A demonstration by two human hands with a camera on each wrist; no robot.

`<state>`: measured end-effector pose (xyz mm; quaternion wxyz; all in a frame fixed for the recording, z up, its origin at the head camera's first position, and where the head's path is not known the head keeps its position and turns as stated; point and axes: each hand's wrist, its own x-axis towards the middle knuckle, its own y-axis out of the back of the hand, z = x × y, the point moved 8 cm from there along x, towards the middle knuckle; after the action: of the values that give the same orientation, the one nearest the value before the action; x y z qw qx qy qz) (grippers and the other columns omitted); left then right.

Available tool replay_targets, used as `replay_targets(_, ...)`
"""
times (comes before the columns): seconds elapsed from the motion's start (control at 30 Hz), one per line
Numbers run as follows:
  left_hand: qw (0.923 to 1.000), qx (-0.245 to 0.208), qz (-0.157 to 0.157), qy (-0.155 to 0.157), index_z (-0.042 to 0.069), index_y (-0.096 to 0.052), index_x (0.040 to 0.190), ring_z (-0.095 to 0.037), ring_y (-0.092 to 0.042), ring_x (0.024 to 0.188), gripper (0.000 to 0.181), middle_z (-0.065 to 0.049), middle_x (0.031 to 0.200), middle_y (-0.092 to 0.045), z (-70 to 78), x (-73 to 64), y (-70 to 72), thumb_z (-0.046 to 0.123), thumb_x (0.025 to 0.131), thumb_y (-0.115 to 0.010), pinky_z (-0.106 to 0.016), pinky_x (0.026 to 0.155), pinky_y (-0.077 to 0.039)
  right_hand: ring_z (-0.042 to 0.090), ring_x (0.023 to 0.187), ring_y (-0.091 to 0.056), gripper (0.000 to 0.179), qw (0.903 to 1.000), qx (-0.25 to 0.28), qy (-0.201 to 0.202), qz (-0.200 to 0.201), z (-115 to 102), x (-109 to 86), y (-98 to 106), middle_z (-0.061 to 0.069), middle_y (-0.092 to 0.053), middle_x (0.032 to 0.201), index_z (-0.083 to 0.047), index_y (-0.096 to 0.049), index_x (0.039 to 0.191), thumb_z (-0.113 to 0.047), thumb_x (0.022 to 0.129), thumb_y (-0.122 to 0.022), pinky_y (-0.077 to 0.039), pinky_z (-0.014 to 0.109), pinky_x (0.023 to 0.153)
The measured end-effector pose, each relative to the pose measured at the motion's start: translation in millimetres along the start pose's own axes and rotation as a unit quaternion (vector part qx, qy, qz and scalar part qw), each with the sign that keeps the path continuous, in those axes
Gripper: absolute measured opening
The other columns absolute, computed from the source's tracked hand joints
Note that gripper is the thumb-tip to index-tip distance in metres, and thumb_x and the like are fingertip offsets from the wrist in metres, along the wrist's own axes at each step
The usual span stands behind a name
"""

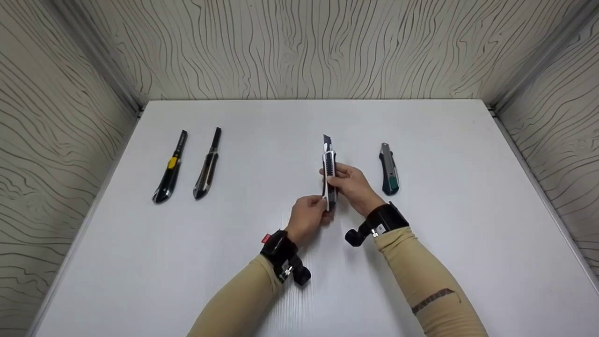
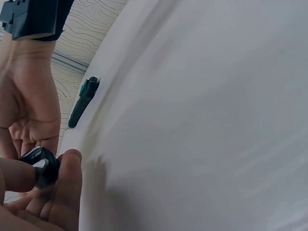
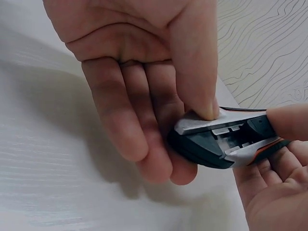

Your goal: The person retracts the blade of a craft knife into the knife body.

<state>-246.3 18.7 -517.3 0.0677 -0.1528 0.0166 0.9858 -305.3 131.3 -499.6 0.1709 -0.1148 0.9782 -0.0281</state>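
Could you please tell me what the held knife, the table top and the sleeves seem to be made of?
Held knife: handle probably satin plastic, with moulded-looking shapes; blade likely metal, being grey and flat.
Table top: perhaps laminate, smooth white with soft reflections.
Sleeves: matte beige fabric, bunching into folds; fibre unclear.

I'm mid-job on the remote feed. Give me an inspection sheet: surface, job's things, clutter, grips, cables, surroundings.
Surface: white tabletop.
Job's things: black-and-white cutter, held, blade out and pointing away from the person.
Clutter: yellow-marked cutter and dark cutter lie to the left, green-marked cutter to the right.
Left grip: pinches the held cutter's near end.
Right grip: holds its middle, thumb on top.
Cables: nothing seen.
Surroundings: line-patterned walls, metal strips at the corners.
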Motion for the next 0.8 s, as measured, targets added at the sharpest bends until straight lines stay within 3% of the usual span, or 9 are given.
replay_targets(0.37,0.9999,0.01,0.008,-0.001,-0.004,-0.07,0.096,-0.011,-0.062,0.064,0.025,-0.006,0.073,-0.066,-1.6,1.2,0.5,0.012,0.098,-0.051,-0.024,0.065,-0.055,0.028,0.135,-0.047,0.054,1.0,0.005,-0.004,0.003,0.7,-1.1,-1.0,0.018,-0.049,0.146,-0.002,-0.034,0.148,0.0,0.097,-0.051,-0.036,0.037,0.113)
replay_targets(0.8,0.9996,0.019,0.012,-0.014,-0.003,-0.07,0.089,-0.012,-0.057,0.061,0.026,-0.003,0.066,-0.061,1.8,-0.9,1.4,0.013,0.097,-0.051,-0.021,0.06,-0.047,0.027,0.138,-0.044,0.058,0.9999,0.014,-0.002,0.001,1.8,-0.3,-1.8,0.018,-0.048,0.147,-0.002,-0.033,0.149,0.003,0.094,-0.051,-0.037,0.035,0.113)
